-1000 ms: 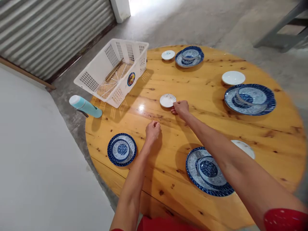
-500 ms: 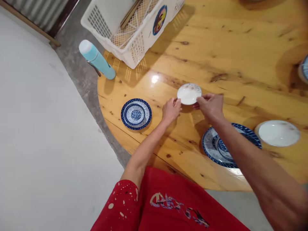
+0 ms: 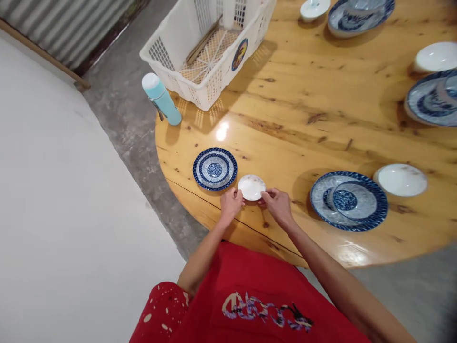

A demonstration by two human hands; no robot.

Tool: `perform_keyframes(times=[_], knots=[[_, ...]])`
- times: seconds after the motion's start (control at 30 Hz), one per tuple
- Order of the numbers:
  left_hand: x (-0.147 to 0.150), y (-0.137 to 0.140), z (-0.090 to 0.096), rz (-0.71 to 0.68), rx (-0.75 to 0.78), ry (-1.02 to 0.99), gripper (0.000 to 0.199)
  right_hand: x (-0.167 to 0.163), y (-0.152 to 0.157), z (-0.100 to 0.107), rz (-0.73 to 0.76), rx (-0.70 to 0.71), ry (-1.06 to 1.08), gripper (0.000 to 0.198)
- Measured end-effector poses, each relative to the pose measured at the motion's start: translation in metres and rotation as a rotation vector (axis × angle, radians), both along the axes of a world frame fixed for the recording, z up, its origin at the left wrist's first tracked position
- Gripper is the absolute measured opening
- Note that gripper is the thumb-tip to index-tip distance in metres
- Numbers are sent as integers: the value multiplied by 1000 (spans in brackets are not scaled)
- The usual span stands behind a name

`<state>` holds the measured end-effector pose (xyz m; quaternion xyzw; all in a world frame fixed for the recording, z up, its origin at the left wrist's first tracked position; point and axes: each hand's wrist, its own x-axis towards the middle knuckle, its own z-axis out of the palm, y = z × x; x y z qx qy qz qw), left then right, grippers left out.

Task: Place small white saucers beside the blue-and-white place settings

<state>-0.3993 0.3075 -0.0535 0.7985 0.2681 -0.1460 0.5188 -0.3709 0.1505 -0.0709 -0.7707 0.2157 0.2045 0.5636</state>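
A small white saucer (image 3: 252, 186) sits low on the round wooden table (image 3: 307, 119), near its front edge. My left hand (image 3: 230, 205) grips its left rim and my right hand (image 3: 277, 204) grips its right rim. Just left of the saucer lies a small blue-patterned plate set (image 3: 214, 168). To the right lies a larger blue plate with a blue bowl on it (image 3: 349, 200), and beyond that a white dish (image 3: 402, 179).
A white plastic basket (image 3: 210, 45) with chopsticks inside stands at the table's back left, a teal flask (image 3: 161, 99) beside it at the edge. More blue and white dishes (image 3: 433, 97) sit at the far right and at the back (image 3: 359, 12).
The saucer came from the table's middle toward the front edge. First only my right hand touched it; now both hands hold it beside the small blue plate set. The view tilted down.
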Motion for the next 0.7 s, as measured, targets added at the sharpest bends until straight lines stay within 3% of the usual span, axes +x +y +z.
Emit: perform_keyframes(times=[0.33,0.7], knots=[[-18,20,-11,13,4,-15,29,-21,19,-5,33,-58,-3,9],[-18,26,-14,2,-39,-22,27,-25,25,0,-8,-35,11,9]])
